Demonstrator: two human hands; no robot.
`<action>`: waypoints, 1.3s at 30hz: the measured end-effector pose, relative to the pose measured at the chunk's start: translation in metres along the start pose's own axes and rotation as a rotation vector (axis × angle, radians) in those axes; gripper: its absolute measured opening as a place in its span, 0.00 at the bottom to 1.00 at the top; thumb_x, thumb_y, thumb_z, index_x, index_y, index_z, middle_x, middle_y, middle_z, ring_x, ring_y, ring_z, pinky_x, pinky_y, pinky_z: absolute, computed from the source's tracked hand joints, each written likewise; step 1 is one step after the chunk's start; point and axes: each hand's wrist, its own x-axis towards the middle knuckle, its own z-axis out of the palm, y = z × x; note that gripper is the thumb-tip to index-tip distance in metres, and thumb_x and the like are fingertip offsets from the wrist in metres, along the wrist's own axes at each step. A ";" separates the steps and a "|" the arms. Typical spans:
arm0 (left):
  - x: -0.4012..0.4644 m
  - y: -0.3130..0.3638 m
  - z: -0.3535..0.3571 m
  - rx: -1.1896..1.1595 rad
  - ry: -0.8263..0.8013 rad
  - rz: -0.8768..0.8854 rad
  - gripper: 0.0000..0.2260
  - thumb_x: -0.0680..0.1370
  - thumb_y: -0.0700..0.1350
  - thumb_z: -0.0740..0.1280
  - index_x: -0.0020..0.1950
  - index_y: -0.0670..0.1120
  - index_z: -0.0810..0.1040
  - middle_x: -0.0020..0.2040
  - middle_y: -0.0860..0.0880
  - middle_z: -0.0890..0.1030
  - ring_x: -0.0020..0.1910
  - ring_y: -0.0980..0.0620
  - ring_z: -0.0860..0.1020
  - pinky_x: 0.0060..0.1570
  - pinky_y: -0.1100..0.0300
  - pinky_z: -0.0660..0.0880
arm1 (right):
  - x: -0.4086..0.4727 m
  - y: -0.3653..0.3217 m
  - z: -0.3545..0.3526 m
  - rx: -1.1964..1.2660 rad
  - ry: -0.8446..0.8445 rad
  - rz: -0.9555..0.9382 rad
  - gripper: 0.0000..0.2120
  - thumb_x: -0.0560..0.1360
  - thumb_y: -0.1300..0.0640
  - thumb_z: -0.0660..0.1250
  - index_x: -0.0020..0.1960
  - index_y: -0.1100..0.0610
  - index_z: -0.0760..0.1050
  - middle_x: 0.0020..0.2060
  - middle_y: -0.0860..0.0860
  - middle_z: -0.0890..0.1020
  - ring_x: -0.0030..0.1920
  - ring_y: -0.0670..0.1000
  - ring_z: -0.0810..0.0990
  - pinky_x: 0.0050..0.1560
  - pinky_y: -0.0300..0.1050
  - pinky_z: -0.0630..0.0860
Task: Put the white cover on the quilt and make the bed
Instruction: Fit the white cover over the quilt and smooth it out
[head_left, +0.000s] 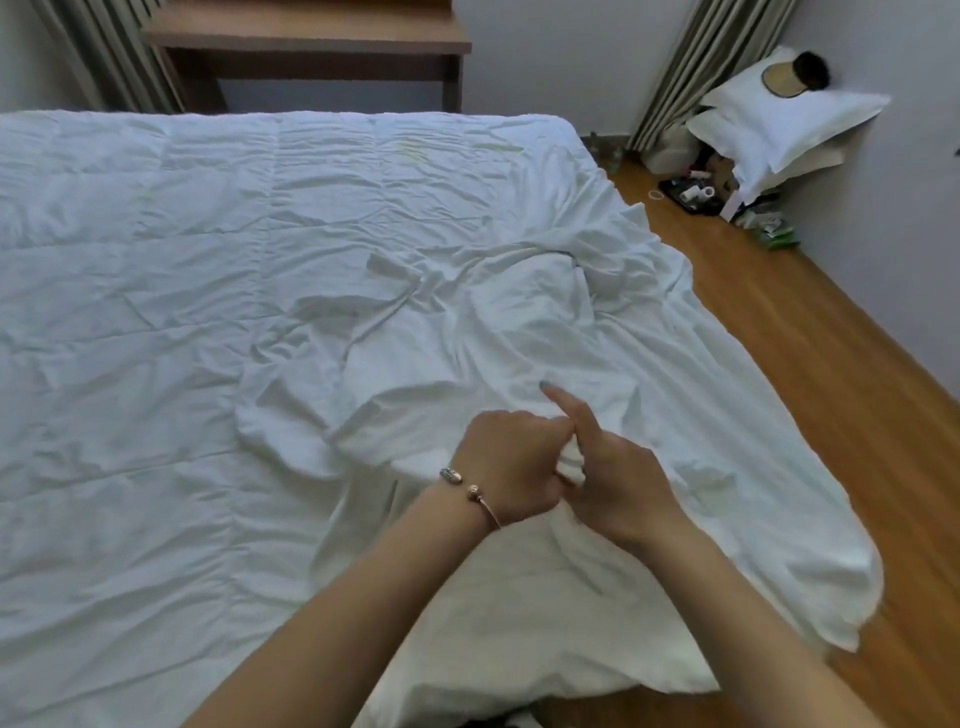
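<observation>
The bed (156, 312) fills most of the view, spread with a white quilt (182, 218) whose stitched panels show across the left and far side. Over its near right part lies the white cover (649, 374), rumpled and bunched, with one edge hanging past the bed's side above the wood floor (831, 389). Behind the bed stands a wooden desk (311, 41) between striped curtains (701, 62). In the far right corner a pillow (779, 119) rests on a heap of small clutter (too small to make out).

Both hands meet over a raised fold of the cover near the bed's near edge. The left hand (511, 462), a bracelet (470, 491) on its wrist, is curled into a fist round a pinch of the cloth. The right hand (618, 483) touches it, thumb and lower fingers closed on the same bunch, forefinger stretched out straight over the cover.
</observation>
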 end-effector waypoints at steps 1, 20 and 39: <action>-0.007 -0.012 -0.005 -0.060 0.015 -0.033 0.10 0.74 0.51 0.67 0.53 0.49 0.76 0.46 0.49 0.82 0.45 0.45 0.79 0.38 0.57 0.66 | 0.002 -0.012 0.003 0.023 0.076 0.041 0.22 0.69 0.59 0.67 0.62 0.49 0.75 0.48 0.49 0.84 0.50 0.56 0.82 0.47 0.50 0.76; -0.125 -0.095 -0.016 -0.160 0.340 0.392 0.14 0.67 0.37 0.64 0.51 0.47 0.72 0.40 0.49 0.78 0.40 0.49 0.74 0.42 0.58 0.72 | -0.034 -0.122 0.079 0.152 0.290 -0.031 0.30 0.67 0.50 0.76 0.66 0.43 0.68 0.45 0.35 0.78 0.42 0.42 0.79 0.41 0.37 0.76; -0.257 -0.151 0.038 -2.174 0.112 -1.506 0.08 0.75 0.43 0.68 0.45 0.38 0.74 0.39 0.43 0.79 0.42 0.43 0.77 0.51 0.50 0.74 | -0.054 -0.196 0.201 0.647 0.089 -0.017 0.09 0.66 0.49 0.71 0.32 0.37 0.74 0.30 0.43 0.70 0.31 0.45 0.68 0.32 0.37 0.64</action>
